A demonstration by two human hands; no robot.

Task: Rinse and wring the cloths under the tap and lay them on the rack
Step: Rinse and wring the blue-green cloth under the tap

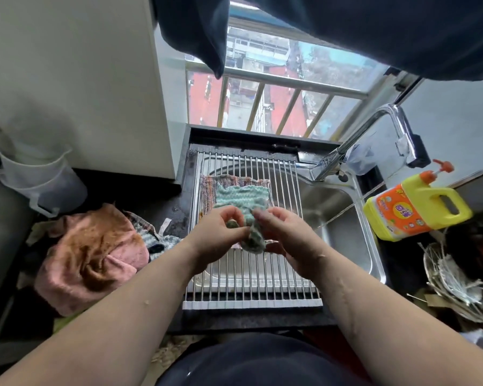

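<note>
Green cloth (pixel 253 236) bunched, pinched from both sides by left hand (pixel 219 235) and right hand (pixel 285 232), fingers (pixel 230 215) curled round it. Long axis near-to-far, just above rack (pixel 251 288); laid cloths (pixel 234 196) directly beyond.

A barred window (pixel 262 87) is set at the far centre — daylight is admitted. A white panel (pixel 81 79) is fitted left, a pale wall (pixel 457 112) right.
</note>
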